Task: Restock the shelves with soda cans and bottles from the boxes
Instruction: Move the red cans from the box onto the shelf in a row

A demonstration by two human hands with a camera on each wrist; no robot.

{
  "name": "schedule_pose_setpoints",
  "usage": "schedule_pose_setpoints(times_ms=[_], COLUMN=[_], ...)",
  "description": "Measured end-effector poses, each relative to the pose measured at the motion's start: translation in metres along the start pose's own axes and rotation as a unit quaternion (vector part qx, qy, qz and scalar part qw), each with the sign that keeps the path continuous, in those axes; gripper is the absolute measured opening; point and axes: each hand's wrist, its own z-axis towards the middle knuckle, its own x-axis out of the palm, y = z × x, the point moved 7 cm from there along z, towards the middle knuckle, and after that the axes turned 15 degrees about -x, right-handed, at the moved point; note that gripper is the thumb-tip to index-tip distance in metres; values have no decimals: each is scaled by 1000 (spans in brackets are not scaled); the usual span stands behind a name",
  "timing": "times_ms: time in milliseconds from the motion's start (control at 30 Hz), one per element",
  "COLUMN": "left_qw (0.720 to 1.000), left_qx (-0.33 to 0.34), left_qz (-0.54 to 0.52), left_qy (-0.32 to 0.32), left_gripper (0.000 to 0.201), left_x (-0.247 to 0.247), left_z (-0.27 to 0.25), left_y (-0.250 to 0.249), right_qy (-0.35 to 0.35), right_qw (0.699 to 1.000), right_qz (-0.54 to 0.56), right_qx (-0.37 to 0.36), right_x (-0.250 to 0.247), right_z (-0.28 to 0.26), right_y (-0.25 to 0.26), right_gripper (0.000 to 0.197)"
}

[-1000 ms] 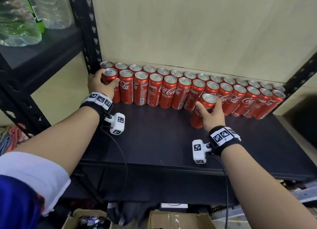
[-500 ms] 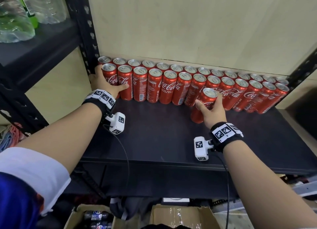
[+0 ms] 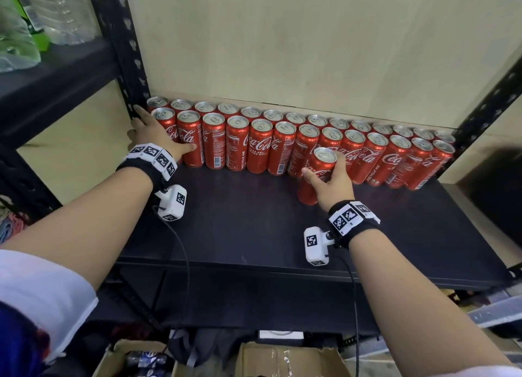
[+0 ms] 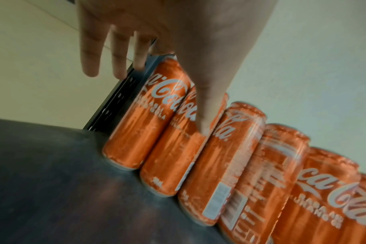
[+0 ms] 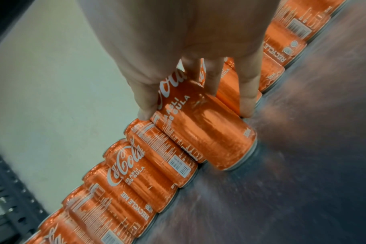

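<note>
Two rows of red cola cans stand along the wall at the back of the black shelf board [image 3: 240,229]: a back row [image 3: 251,112] and a front row [image 3: 260,147]. My right hand [image 3: 329,178] grips one more upright cola can [image 3: 310,190] just in front of the front row, right of its middle. The right wrist view shows thumb and fingers wrapped round this can [image 5: 209,137], which touches the row. My left hand [image 3: 161,135] is at the row's left end, fingers straight beside the end can [image 4: 140,125]. Its thumb lies across the neighbouring cans.
A black perforated upright [image 3: 124,51] stands just left of the rows. Clear plastic bottles [image 3: 56,12] fill the upper left shelf. Below the shelf edge sit an open cardboard box with dark bottles [image 3: 135,359] and a second box [image 3: 291,359]. Bare board lies in front of the cans.
My left hand has loosened from the end can, and its fingers and thumb are now stretched out. My right hand still holds its can against the front row, barely moved.
</note>
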Motion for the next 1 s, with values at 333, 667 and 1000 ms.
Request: schedule_pose_setpoints(times_ms=[333, 667, 1000], left_qw=[976, 907, 879], left_qx=[124, 206, 167], left_qz=[163, 292, 363], left_qy=[-71, 223, 261], left_gripper=[120, 96, 106], left_x=[-16, 108, 153], left_z=[-107, -258, -327], left_y=[-45, -93, -109], right_qy=[38, 51, -9], right_qw=[999, 998, 995], right_qz=[13, -23, -72], right_qx=[-8, 6, 68], right_x=[-71, -190, -275], right_z=[-12, -32, -25], right_y=[-33, -76, -118], right_gripper=[69, 61, 71])
